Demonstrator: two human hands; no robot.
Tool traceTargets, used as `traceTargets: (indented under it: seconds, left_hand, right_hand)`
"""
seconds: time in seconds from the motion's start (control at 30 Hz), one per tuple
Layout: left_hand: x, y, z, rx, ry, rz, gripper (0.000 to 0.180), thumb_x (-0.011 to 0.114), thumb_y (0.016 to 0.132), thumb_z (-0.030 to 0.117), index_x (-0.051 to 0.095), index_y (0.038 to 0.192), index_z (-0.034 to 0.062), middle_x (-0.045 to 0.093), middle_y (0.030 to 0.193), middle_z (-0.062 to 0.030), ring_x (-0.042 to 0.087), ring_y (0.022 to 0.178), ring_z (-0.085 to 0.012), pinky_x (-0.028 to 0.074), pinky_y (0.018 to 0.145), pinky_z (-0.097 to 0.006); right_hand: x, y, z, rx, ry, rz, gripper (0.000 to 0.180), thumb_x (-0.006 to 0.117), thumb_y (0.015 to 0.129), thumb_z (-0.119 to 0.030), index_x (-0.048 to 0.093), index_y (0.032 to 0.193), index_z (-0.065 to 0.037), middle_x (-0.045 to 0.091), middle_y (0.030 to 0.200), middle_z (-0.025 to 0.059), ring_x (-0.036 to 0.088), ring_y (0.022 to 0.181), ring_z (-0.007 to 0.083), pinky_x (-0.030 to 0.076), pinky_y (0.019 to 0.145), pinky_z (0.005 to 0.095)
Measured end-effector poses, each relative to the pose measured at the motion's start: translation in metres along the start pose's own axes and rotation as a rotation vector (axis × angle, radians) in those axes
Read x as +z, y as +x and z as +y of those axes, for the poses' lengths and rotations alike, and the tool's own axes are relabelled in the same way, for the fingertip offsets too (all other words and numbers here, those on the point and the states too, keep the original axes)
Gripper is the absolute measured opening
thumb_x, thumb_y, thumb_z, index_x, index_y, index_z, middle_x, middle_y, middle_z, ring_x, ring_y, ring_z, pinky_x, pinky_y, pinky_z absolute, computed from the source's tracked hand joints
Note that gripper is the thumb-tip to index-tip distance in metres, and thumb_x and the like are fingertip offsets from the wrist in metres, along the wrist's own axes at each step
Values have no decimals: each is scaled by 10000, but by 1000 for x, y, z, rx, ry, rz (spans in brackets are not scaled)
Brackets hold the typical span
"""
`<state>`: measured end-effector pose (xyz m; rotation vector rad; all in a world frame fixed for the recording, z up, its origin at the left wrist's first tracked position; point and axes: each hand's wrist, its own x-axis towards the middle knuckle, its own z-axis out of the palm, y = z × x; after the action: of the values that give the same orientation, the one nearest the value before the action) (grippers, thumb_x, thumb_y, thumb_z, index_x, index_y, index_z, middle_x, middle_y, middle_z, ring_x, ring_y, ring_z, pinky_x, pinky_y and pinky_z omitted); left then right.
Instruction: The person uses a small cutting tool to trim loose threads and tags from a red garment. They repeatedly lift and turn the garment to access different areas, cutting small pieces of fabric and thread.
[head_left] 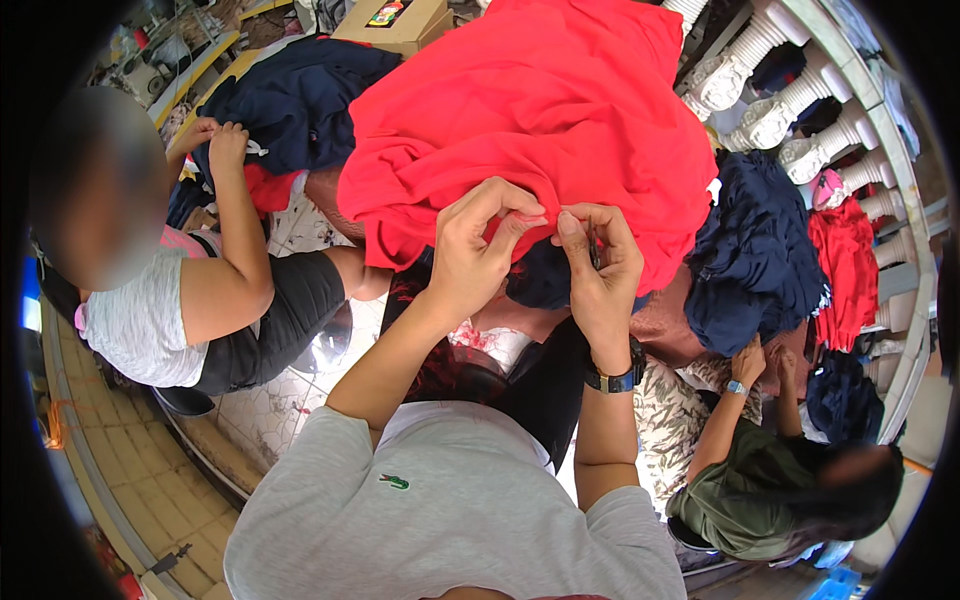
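Observation:
A big heap of bright red cloth [530, 110], apparently a garment, spreads out in front of me. My left hand [478, 245] pinches a fold of it between thumb and fingers at the near edge. Close beside it, my right hand [605, 265] has thumb and forefinger pressed together on the same red edge. Something small and dark shows between the right hand's fingers, too little to name. Under the red cloth, dark navy fabric [540, 275] peeks out near my hands.
On the left a person [225, 190] handles navy cloth [300, 95]. At right, another person [740, 385] reaches toward a navy pile [755, 255]. Red garments [845, 270] lie by a white balustrade [750, 60]. A cardboard box [400, 25] stands at the back.

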<state>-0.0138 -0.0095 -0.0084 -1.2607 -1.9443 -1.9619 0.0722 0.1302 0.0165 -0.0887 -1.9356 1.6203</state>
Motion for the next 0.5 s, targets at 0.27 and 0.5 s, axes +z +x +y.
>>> traceTargets:
  seconds: [0.27,0.5]
  left_hand:
    - [13,-1,23,-136,-444,176,243,687,929,-47,583,1143,1,629,1054,-77,594,974,-117,498,850,-250]
    - [13,-2,18,-285,-311,210,172,717,913,-33,644,1063,8,632,935,-24,597,832,-80,493,760,-222]
  right_hand:
    - [0,1,-1,-70,6,20,114,690,981,-93,654,1018,9,626,828,20,606,795,73,483,690,221]
    - [5,0,0,-85,13,31,100,693,975,-85,655,1001,4,633,825,26,617,769,84,478,667,229]
